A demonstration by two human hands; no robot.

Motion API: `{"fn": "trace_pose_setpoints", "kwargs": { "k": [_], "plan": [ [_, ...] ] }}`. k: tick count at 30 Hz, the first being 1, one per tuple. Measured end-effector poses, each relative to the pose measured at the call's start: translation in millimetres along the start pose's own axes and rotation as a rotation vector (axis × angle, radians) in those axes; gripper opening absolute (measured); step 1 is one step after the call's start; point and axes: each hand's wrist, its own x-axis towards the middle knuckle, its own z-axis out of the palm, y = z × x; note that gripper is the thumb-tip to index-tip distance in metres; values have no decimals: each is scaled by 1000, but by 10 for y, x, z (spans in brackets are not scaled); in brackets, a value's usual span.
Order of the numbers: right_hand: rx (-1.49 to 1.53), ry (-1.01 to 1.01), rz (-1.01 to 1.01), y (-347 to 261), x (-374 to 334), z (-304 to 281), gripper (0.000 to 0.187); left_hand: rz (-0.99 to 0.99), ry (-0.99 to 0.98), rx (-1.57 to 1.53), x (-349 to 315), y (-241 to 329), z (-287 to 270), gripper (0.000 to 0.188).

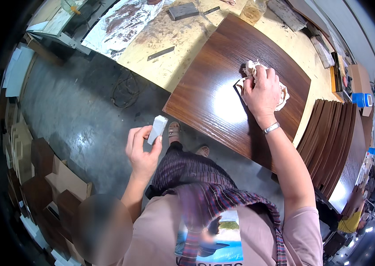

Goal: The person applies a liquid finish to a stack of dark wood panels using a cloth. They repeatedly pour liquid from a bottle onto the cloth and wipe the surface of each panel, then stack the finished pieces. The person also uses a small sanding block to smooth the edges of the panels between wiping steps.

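The right hand (263, 91) presses a crumpled white cloth (253, 71) onto the dark wooden panel (214, 93) on the table (174, 44), at two o'clock. The panel already shines; its near edge seems unwiped. The left hand (142, 148) grips a small white block (157, 129).

The dark wood panel (223, 84) shines glossy and smooth under a crumpled white cloth (253, 71), on a rough, stained plywood bench (183, 40).

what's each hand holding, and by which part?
Left hand: small white block, pinched at its lower end by thumb and fingertips. Right hand: white rag, pressed under palm and fingers on the brown panel.
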Motion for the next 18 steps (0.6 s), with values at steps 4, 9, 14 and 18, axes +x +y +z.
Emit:
{"fn": "trace_pose_setpoints", "kwargs": {
  "k": [4, 9, 14, 18],
  "plan": [
    [-24, -13, -1, 17, -19, 0, 24, 47, 61, 37, 102, 68, 7, 34],
    [0, -1, 2, -5, 2, -16, 23, 28, -20, 33, 91, 111, -34, 32],
    [-18, 0, 3, -10, -2, -3, 23, 72, 7, 41, 229, 144, -25, 31],
    [1, -2, 16, -9, 5, -17, 23, -25, 11, 79, 298, -20, -88, 31]
  ]
}}
